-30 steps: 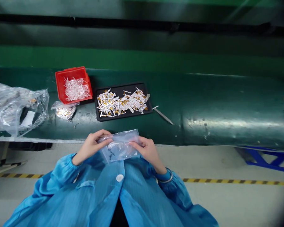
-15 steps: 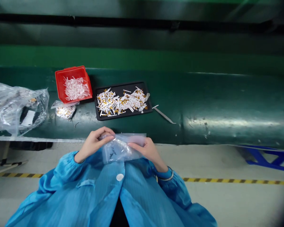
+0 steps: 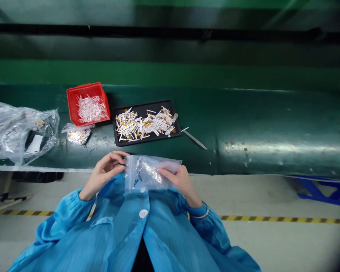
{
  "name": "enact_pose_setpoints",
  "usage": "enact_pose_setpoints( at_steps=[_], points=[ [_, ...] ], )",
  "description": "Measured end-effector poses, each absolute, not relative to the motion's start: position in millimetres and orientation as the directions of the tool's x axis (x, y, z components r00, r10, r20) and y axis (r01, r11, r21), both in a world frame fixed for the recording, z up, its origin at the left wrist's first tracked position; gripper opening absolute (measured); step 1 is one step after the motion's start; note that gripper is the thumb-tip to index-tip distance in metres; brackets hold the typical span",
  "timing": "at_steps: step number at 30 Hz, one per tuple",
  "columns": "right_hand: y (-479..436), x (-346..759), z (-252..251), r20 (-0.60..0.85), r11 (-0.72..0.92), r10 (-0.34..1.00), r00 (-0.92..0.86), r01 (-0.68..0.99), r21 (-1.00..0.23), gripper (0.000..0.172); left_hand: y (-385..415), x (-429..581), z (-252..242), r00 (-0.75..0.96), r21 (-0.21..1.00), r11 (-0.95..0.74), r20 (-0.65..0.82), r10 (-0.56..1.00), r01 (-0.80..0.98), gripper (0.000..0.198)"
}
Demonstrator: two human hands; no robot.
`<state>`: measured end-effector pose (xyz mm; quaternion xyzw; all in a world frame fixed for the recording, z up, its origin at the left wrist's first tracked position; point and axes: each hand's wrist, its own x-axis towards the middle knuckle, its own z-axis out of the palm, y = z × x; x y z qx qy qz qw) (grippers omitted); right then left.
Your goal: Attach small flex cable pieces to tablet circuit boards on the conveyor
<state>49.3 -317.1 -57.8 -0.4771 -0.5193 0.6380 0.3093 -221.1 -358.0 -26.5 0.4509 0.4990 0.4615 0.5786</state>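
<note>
A clear zip-lock bag [image 3: 141, 177] with dark handwriting and shiny small contents lies in front of my chest, at the table's front edge. My right hand [image 3: 180, 179] grips its right part, thumb on top and the other fingers hidden beneath. At the zip end, my left hand [image 3: 107, 170] has its curled fingers and thumb closed at the bag's left edge. Beyond the bag, a black tray [image 3: 147, 107] holds many white and amber strips [image 3: 158, 122]. Tweezers [image 3: 197, 139] lie by the tray's right side.
A red bin [image 3: 73, 100] of whitish translucent strips [image 3: 90, 108] stands left of the tray. In front of it is a small bag of shiny pieces [image 3: 78, 136]. A large clear plastic bag [image 3: 14, 132] lies at far left. The green tabletop [image 3: 272, 124] stretches right.
My left hand has shifted left, from over the bag to its zip edge. The bag has moved slightly right and lies flatter, its writing and contents more exposed.
</note>
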Motion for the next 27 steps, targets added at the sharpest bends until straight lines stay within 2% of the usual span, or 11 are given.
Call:
enact_pose_setpoints(
  at_steps=[6,10,14,17,20,24,27],
  points=[
    [-316.6,46.5,-56.7,-0.294,-0.277,0.904,-0.310,0.100,-0.956,0.011,-365.9,-212.1,-32.1,0.103,0.995,0.103,-0.101,0.990,-0.013,0.017],
    [-316.9,44.8,-57.1,-0.293,-0.280,0.911,-0.289,0.086,-0.956,0.013,-363.2,-205.7,-27.4,0.149,0.989,0.071,-0.091,0.985,0.132,0.022],
    [-317.4,44.2,-57.5,-0.271,-0.259,0.925,-0.267,0.079,-0.963,0.013,-360.7,-204.6,-24.1,0.180,0.958,-0.080,0.030,0.983,0.275,0.033],
    [-317.8,42.2,-56.8,-0.246,-0.231,0.937,-0.249,0.089,-0.969,0.012,-359.0,-202.6,-25.1,0.173,0.939,-0.143,0.091,0.981,0.314,0.032],
    [-318.2,39.2,-55.7,-0.212,-0.191,0.950,-0.229,0.113,-0.975,0.012,-356.6,-197.1,-27.4,0.134,0.911,-0.157,0.114,0.984,0.382,0.033],
    [-318.5,37.4,-54.5,-0.203,-0.172,0.955,-0.216,0.155,-0.973,0.012,-354.4,-188.7,-28.7,0.107,0.886,-0.148,0.112,0.988,0.440,0.049],
    [-318.3,38.0,-54.0,-0.214,-0.180,0.956,-0.201,0.176,-0.968,0.015,-354.9,-184.8,-29.3,0.070,0.910,-0.124,0.105,0.992,0.395,0.042]
  ],
)
